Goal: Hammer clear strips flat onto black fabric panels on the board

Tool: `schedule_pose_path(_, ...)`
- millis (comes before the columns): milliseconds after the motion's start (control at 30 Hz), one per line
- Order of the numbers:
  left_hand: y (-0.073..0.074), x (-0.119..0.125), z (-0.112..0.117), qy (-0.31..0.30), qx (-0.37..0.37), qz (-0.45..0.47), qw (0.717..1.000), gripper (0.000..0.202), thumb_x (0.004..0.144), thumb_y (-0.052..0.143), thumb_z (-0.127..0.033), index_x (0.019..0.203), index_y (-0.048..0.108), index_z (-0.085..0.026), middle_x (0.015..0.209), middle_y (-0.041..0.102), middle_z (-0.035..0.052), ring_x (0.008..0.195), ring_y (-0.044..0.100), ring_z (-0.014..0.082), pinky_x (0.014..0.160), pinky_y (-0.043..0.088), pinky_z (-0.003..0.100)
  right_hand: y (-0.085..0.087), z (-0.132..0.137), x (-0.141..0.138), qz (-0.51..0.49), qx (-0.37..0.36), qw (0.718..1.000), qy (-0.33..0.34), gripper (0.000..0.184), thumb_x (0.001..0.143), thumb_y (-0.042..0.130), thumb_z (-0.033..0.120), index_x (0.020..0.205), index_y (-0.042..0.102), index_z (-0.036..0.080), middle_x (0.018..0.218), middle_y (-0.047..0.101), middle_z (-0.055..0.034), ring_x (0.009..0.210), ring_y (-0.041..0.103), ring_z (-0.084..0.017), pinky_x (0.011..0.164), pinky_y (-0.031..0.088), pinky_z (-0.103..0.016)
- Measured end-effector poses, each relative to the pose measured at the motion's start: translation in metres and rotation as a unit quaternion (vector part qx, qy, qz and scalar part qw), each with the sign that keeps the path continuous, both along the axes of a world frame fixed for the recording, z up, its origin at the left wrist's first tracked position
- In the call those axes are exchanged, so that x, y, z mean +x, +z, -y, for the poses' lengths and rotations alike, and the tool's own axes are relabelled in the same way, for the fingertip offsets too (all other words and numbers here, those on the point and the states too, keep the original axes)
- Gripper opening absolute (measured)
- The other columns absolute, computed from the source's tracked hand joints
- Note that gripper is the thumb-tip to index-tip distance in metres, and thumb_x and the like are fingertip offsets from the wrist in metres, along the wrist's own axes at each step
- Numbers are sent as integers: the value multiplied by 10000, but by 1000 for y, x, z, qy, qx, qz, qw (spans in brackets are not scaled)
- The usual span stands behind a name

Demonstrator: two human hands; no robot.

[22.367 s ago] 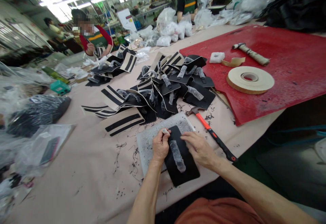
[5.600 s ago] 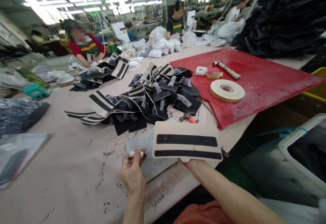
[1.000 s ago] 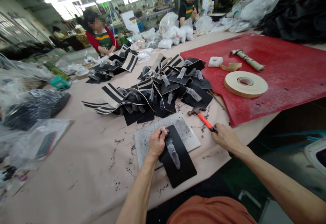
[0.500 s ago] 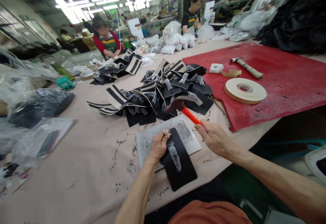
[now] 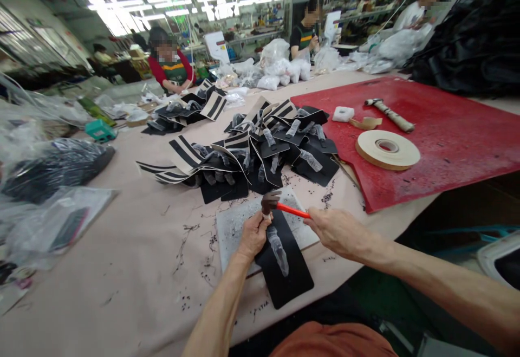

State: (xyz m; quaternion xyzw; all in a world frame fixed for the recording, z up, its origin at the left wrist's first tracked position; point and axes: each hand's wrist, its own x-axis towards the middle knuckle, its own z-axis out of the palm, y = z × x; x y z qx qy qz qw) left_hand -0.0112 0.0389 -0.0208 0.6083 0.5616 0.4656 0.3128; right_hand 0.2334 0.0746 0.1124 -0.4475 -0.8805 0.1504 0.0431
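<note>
My right hand point(image 5: 333, 230) is wrapped round the orange handle of a claw hammer point(image 5: 290, 209). The hammer's dark head is at the pale top of a short upright punch point(image 5: 266, 216), which my left hand point(image 5: 252, 233) grips; the punch's lower end is hidden by my fingers. Beneath that hand lies a black panel point(image 5: 298, 262) with a strip in clear plastic wrap point(image 5: 278, 250) along its middle. The panel rests partly on a grey-white board point(image 5: 231, 227) speckled with black bits, and its near end reaches past the board.
Beyond the board is a heap of black panels point(image 5: 239, 156) with striped undersides. On the right, a red mat point(image 5: 455, 135) bears a tape roll point(image 5: 388, 148) and another hammer point(image 5: 390, 115). Plastic bags point(image 5: 60, 167) lie on the left. Co-workers sit across the table.
The hammer has come down and left from above the board to the top of the punch, my right hand lowering with it. My left hand and the panel have barely moved.
</note>
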Motion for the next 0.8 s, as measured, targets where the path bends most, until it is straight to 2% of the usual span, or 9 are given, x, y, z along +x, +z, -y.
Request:
schedule_pose_path(67,2,1,0,2,-3,2,1000,175,930,530,-268,966,694,-217,941,754,44,901,702,203,859,537,334,11,-2,0,-23,3,999,-30,256,1010,438,404,860,523,215,632,536,-22,520,421,-148,538,210,-299)
schedule_pose_path(133,3,1,0,5,-6,6,1000,181,928,532,-267,987,696,-222,950,755,44,909,703,204,870,537,335,22,-4,-3,-110,48,988,-92,311,1046,331,434,892,505,228,676,548,-29,572,453,-162,565,266,-287)
schedule_pose_path(233,3,1,0,4,-2,6,1000,183,930,530,-258,987,699,-215,955,753,45,912,701,200,869,536,330,22,-2,-6,-148,56,979,-127,314,1057,305,433,918,498,227,689,559,-34,577,458,-164,580,285,-283)
schedule_pose_path(333,2,1,1,5,-7,-6,1000,177,928,537,-252,971,703,-210,937,758,41,880,700,196,834,533,320,5,2,1,-11,-22,999,-30,230,1019,453,390,909,535,205,663,580,-42,521,440,-152,544,199,-298)
schedule_pose_path(400,2,0,1,4,-10,-13,1000,170,928,543,-257,955,705,-213,917,758,33,858,697,192,809,528,309,-7,1,9,42,-37,998,3,243,1024,450,399,947,562,198,692,613,-58,539,482,-165,546,179,-308)
schedule_pose_path(533,3,1,2,2,2,-5,1000,174,941,533,-269,946,696,-208,923,743,36,875,686,187,826,525,305,-28,-6,31,21,-49,996,-75,293,1038,394,409,930,567,198,724,630,-57,606,546,-192,569,240,-298)
schedule_pose_path(633,6,1,3,4,-10,8,1000,173,941,538,-269,960,697,-206,941,745,40,897,689,190,843,529,312,-54,-15,51,-20,-116,982,-146,325,1049,346,357,858,558,201,741,634,-46,670,585,-192,609,322,-283)
schedule_pose_path(700,8,1,4,8,-26,21,999,192,934,552,-265,1044,700,-213,988,756,44,945,697,197,879,535,328,-74,-22,62,6,-136,970,-201,339,1056,334,354,881,574,190,751,638,-55,701,605,-203,619,344,-285)
schedule_pose_path(800,11,2,4,15,-44,37,998,291,920,570,-262,1189,674,-219,1048,765,53,1004,704,204,938,536,360,-91,-25,67,84,-61,966,-237,292,1037,401,340,1021,609,136,892,652,-125,788,623,-246,647,378,-312)
